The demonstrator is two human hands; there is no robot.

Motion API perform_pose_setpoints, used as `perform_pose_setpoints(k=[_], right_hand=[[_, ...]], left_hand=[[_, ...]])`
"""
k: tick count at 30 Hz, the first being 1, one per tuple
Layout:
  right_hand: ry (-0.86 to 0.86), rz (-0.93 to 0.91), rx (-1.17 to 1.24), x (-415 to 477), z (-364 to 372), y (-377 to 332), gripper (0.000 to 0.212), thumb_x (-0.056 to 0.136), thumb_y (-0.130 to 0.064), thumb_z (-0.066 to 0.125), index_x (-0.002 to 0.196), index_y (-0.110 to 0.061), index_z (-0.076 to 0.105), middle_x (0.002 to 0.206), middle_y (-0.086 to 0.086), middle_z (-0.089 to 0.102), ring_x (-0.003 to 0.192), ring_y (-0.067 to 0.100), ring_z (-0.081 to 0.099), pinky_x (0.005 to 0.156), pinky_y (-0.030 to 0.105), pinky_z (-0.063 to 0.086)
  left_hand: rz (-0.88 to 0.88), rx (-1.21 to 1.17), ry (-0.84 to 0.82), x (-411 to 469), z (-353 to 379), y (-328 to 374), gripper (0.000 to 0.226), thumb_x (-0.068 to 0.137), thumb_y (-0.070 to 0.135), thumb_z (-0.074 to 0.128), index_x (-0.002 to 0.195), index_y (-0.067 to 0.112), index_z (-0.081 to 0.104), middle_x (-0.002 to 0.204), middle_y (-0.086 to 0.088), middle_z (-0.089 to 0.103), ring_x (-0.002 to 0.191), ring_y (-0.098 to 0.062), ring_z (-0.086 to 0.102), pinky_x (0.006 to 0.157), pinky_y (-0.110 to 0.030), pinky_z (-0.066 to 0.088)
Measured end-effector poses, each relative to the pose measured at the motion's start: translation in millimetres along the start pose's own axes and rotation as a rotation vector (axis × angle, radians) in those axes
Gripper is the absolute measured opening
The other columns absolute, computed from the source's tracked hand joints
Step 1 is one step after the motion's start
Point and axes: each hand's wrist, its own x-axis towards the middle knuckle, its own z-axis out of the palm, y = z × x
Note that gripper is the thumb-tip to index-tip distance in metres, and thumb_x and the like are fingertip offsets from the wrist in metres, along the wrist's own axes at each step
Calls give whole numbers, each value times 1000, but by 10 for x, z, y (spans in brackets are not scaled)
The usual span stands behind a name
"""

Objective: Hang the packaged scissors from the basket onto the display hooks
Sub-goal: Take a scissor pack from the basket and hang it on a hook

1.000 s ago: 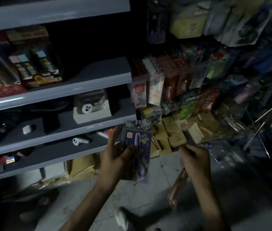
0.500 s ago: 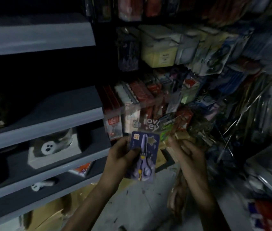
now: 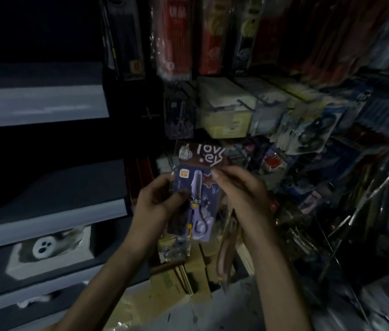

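Left hand (image 3: 157,204) grips the left edge of the purple card-backed pack of scissors (image 3: 197,206), thumb curled over its front, while my right hand (image 3: 243,194) pinches the pack's upper right corner between thumb and forefinger. I see the pack held upright between both hands, in front of the crowded hanging display and just below a dark card with white lettering (image 3: 200,152); whether it touches that card I cannot tell. Bare metal display hooks (image 3: 365,201) jut out to the right, well apart from the pack. A pale brownish strap-like thing (image 3: 226,254) hangs below my right hand, too blurred for me to name. Red hanging packs (image 3: 174,37) sit high above, with pale yellow boxes (image 3: 224,108) beneath them. Grey shelves (image 3: 43,106) run along the left, one holding a white box (image 3: 50,256), and brown cardboard cartons (image 3: 188,278) are stacked low behind my wrists.
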Motion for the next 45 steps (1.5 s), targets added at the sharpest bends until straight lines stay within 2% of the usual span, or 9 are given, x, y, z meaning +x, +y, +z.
perform_pose_setpoints(k=[7, 12, 18, 25, 29, 33, 38, 41, 45], right_hand=[[-98, -135, -7, 784, -260, -62, 5, 97, -20, 73, 93, -21, 76, 87, -11, 76, 83, -1, 70, 67, 11, 50], [-152, -145, 25, 1096, -407, -60, 4, 96, -21, 73, 94, -23, 76, 91, -10, 77, 89, 3, 72, 71, 11, 51], [-141, -126, 61, 1132, -467, 199, 6, 95, -18, 72, 90, -17, 75, 83, -5, 77, 81, 6, 73, 68, 14, 52], [-158, -85, 87, 1110, -426, 364, 8, 95, -10, 72, 88, -12, 72, 75, -14, 74, 74, -5, 68, 63, 8, 46], [-175, -88, 94, 1147, -431, 373, 7, 95, -8, 71, 88, -7, 71, 71, -15, 72, 70, -7, 66, 61, 6, 44], [-153, -142, -16, 1202, -474, 453, 12, 95, -10, 72, 85, -17, 71, 81, -11, 73, 79, 1, 69, 66, 11, 49], [-129, -169, -102, 1282, -621, 559, 16, 94, -12, 73, 83, -22, 71, 77, 0, 71, 75, 16, 67, 62, 22, 48], [-105, -146, -131, 1316, -654, 616, 17, 95, -12, 72, 83, -24, 70, 80, 0, 72, 75, 14, 68, 63, 27, 51], [-109, -137, -166, 1323, -660, 669, 18, 94, -13, 73, 82, -26, 70, 82, -6, 73, 75, 5, 68, 62, 15, 49]], left_hand=[[91, 135, 24, 456, 379, 222, 10, 103, 7, 62, 108, 7, 70, 101, 2, 79, 96, -14, 76, 79, -24, 58], [194, 161, 133, 713, 511, 302, 17, 102, 18, 65, 111, 7, 74, 104, -6, 79, 103, -21, 76, 90, -36, 61], [180, 177, 217, 775, 650, 141, 12, 101, 13, 67, 97, 6, 76, 89, -3, 78, 84, -10, 73, 73, -21, 55], [90, 206, 287, 736, 683, -2, 10, 98, 19, 71, 94, 12, 78, 87, 0, 80, 84, -8, 75, 75, -22, 57], [103, 229, 295, 735, 639, -9, 9, 99, 19, 70, 104, 15, 77, 96, 1, 80, 91, -12, 76, 78, -23, 59], [152, 244, 360, 761, 512, 37, 11, 101, 13, 67, 108, 14, 75, 99, -1, 80, 92, -16, 77, 78, -24, 59], [195, 222, 461, 798, 381, 14, 12, 103, 15, 65, 111, 14, 74, 99, -6, 79, 94, -23, 76, 83, -41, 60], [225, 207, 432, 872, 448, 76, 21, 104, 17, 67, 124, 11, 71, 110, -5, 78, 103, -22, 76, 92, -42, 60], [228, 223, 333, 871, 560, 162, 18, 105, 15, 65, 120, 9, 73, 109, -5, 79, 104, -19, 76, 90, -30, 58]])
